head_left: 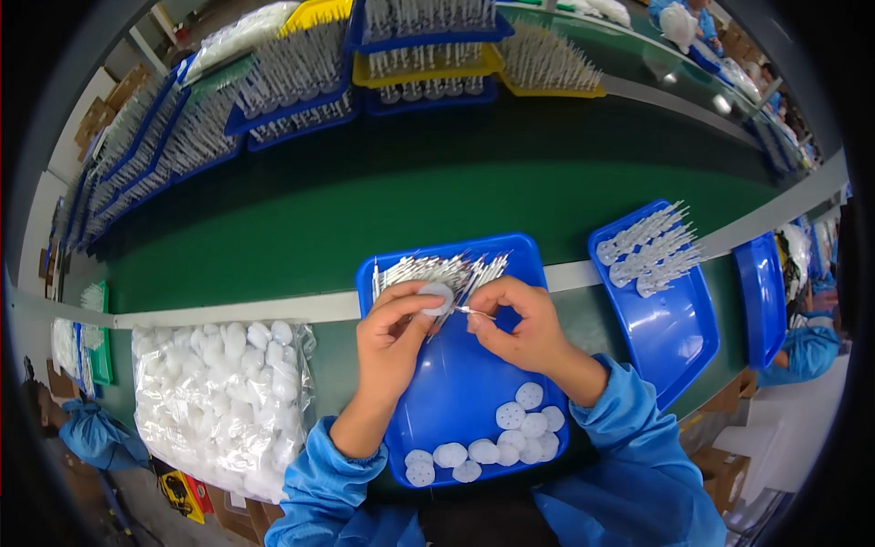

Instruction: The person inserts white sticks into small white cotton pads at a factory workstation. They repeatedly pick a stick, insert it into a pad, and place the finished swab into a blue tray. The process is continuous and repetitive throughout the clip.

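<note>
My left hand (383,342) pinches a round white plastic disc (439,295) between thumb and fingers, above the far half of a blue tray (447,392). Close beside it, my right hand (521,330) is closed in a pinch on a thin white stick (472,313), whose end meets or nearly meets the disc. My fingers partly hide where the two come together. A heap of thin white sticks (419,270) with darker tips lies at the tray's far end, just beyond my hands. Several loose white perforated discs (510,417) lie along its near edge and right corner.
A clear bag of white rounded pieces (219,383) lies to the left. On the right, another blue tray (670,342) holds rows of sticks with discs (652,251). Across the green belt (310,214) stand stacked blue and yellow trays (428,66). Other people's blue sleeves (807,354) show at the sides.
</note>
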{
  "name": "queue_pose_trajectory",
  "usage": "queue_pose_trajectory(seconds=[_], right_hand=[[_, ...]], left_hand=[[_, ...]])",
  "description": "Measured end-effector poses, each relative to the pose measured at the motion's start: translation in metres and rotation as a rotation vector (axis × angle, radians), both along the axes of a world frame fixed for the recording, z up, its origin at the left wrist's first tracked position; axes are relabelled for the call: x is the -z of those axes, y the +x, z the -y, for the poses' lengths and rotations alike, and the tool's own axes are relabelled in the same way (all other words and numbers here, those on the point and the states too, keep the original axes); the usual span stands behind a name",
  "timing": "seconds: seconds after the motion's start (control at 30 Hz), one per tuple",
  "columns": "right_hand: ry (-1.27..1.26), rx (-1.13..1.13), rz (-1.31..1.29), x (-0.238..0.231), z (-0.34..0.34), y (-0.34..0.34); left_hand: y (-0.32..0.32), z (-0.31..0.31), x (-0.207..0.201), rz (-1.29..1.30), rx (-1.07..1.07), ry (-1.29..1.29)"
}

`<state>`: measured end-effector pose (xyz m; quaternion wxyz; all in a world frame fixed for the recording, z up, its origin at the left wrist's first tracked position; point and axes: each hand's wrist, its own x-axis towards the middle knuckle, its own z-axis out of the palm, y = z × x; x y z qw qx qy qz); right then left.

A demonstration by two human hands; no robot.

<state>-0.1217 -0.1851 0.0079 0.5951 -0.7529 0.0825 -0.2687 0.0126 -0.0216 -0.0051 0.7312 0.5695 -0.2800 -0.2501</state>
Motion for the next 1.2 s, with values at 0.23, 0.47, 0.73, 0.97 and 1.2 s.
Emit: queue_pose_trajectory(seconds=[0.23, 0.47, 0.73, 0.97, 1.2], right_hand=[[-0.391, 0.089, -0.108, -0.003, -0.007, 0.003], [-0.466, 0.17, -0.077, -0.002, -0.009, 0.005], [-0.29, 0.152, -0.137, -0.003, -0.011, 0.0], [-0.358, 0.171, -0.097, -0.007, -0.02, 0.007], [-0.418, 0.208, -0.154, -0.004, -0.012, 0.007]], left_hand=[[0.003, -0.013, -0.002, -0.169, 0.085, 0.031], [-0.003, -0.008, -0.012, -0.211, 0.077, -0.023], [-0.002, -0.008, -0.008, -0.162, 0.007, 0.044], [-0.01, -0.004, -0.01, 0.083, -0.018, 0.125], [-0.014, -0.002, -0.01, 0.328, -0.093, 0.229]])
